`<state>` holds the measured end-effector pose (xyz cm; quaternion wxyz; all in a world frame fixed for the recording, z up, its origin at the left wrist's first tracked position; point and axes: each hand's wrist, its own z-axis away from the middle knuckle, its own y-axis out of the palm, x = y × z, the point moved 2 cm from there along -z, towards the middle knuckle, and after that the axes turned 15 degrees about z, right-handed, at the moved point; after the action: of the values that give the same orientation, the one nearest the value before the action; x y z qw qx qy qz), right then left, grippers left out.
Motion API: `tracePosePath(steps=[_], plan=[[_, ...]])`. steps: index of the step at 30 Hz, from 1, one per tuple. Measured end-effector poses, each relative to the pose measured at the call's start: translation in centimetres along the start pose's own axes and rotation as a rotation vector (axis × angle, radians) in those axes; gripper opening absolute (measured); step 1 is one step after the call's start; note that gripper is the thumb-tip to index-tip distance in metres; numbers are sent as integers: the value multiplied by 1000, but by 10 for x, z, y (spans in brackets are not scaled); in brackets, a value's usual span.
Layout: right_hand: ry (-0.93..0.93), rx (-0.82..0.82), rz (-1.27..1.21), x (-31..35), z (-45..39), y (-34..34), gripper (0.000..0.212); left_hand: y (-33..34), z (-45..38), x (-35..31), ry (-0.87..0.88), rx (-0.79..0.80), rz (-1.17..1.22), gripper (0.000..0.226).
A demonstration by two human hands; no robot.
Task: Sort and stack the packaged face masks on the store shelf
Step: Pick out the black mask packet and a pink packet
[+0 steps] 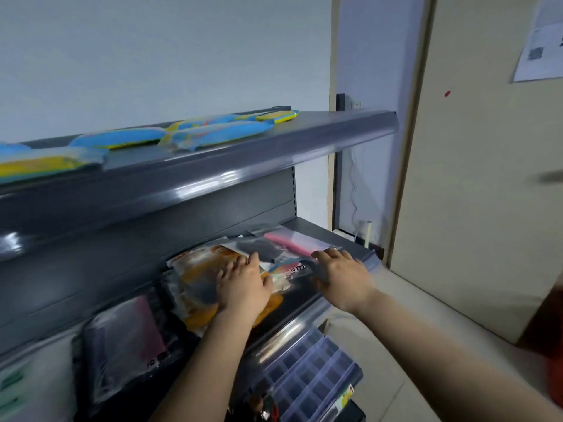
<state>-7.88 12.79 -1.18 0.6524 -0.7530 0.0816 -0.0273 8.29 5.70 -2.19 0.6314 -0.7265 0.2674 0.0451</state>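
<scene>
so both hands are working the middle shelf [304, 318] right now, and they're lying pretty flat. The left hand [243, 287] is pressing down on the orange mask packs [198, 275] with its fingers [240, 263] spread and mostly straight, not curled round anything, and I'm guessing that's to keep that slippery pile from sliding while the other side gets squared up. The right hand [341, 275] is resting palm-down on the clear pack with the pink masks [292, 243], fingers [327, 254] reaching over its near edge; it's motion-blurred, so I can't tell if the thumb is hooking under the film or just pushing. That pack is overlapping the orange ones between the two sets of fingers, so it looks like it's being pulled or nudged apart into its own stack. Further left of the left fingers another dark and pink pack [128, 336] is lying flat, and a pale pack with green print [18, 388] is sitting at the far left edge. Up above the fingers, the top shelf [274, 159] is carrying a row of blue and yellow packs [170, 138]. Below the right fingers a clear compartment box [310, 370] is sticking out of a lower level. The shelving is glossy dark grey metal, standing against a pale wall, with a beige door or panel [487, 178] off to the right and a paper notice [539, 41] stuck on it
</scene>
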Motion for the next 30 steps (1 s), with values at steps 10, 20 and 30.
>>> tracePosePath(steps=[10, 20, 30], plan=[[-84, 43, -102, -39, -99, 47, 49, 35, -55, -6, -211, -21, 63, 61], [-274, 176, -138, -81, -177, 90, 41, 62, -67, -19, -489, -208, 62, 71], [-305, 350, -354, -103, -206, 116, 76, 74, -66, -47, -656, -437, 305, 75]])
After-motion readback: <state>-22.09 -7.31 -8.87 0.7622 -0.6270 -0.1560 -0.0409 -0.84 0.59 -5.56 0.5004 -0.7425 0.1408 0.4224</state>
